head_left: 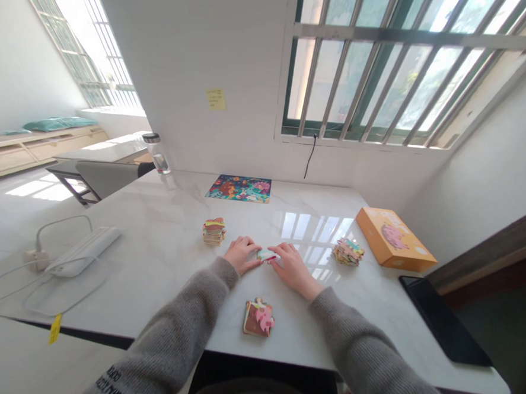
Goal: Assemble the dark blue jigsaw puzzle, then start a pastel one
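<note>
Between my two hands, at the middle of the white table, lies a small puzzle piece [266, 255] in pale green, white and pink. My left hand [243, 254] has its fingertips on the piece's left side, and my right hand [295, 269] grips its right side. Closer to me rests a small stack of puzzle pieces [258, 318], with pink and brown on top. A taller puzzle-piece stack [214, 232] stands beyond my left hand. To the right is another, less even puzzle-piece stack [348, 251].
A colourful picture sheet [240, 188] lies at the table's back, near a clear bottle [157, 153]. At right are an orange box [394, 239] and a black tablet-like slab [445, 320]. A white power strip [84, 251] with looping cables occupies the left side.
</note>
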A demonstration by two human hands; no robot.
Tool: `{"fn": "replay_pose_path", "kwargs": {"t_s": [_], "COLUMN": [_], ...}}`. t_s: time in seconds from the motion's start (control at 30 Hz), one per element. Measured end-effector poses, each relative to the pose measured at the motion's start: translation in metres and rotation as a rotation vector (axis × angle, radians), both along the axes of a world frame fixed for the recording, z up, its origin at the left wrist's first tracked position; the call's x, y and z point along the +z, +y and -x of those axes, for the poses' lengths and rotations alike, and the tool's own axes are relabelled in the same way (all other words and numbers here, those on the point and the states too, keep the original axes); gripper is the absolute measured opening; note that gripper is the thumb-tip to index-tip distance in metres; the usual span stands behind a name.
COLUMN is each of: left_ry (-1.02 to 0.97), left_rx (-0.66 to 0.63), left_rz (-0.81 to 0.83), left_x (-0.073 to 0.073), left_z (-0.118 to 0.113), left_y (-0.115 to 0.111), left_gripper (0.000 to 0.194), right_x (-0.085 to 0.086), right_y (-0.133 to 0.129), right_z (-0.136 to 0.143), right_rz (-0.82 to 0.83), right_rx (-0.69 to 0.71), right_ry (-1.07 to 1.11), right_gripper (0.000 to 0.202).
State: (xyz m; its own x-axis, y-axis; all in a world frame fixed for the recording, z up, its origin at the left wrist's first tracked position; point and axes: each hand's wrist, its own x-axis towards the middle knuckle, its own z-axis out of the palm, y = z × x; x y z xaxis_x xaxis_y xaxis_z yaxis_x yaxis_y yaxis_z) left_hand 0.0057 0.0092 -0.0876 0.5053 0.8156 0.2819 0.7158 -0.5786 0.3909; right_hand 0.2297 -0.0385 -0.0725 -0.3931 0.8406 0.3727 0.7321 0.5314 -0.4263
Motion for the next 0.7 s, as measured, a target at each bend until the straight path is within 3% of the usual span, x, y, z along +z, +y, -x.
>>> {"fn": "replay_pose_path", "kwargs": {"t_s": [0.2, 0.43, 0.57, 0.7], "left_ry": [-0.007, -0.037, -0.113, -0.227], "left_rx": [-0.033, -0.059, -0.014, 0.085], "left_rz": [-0.034, -0.004, 0.044, 0.072], "left_x": [-0.002, 0.002, 0.002, -0.001], "left_z": [0.0, -0.001, -0.001, 0.001], "left_y": [0.001, 0.001, 0.007, 0.014], "left_gripper": [0.035, 0.028, 0.03, 0.032], "right_x": [0.003, 0.001, -0.002, -0.003], "right_y": [0.005, 0.009, 0.027, 0.052], "right_z": [-0.007, -0.008, -0.003, 0.005], "right_rz": [0.039, -0.01, 0.0, 0.144], "right_rx": [0.051, 0.1, -0.009, -0.151], "right_ry": [-0.066, -0.037, 0.08, 0.232], "right_gripper": [0.043, 0.014, 0.016, 0.022]}}
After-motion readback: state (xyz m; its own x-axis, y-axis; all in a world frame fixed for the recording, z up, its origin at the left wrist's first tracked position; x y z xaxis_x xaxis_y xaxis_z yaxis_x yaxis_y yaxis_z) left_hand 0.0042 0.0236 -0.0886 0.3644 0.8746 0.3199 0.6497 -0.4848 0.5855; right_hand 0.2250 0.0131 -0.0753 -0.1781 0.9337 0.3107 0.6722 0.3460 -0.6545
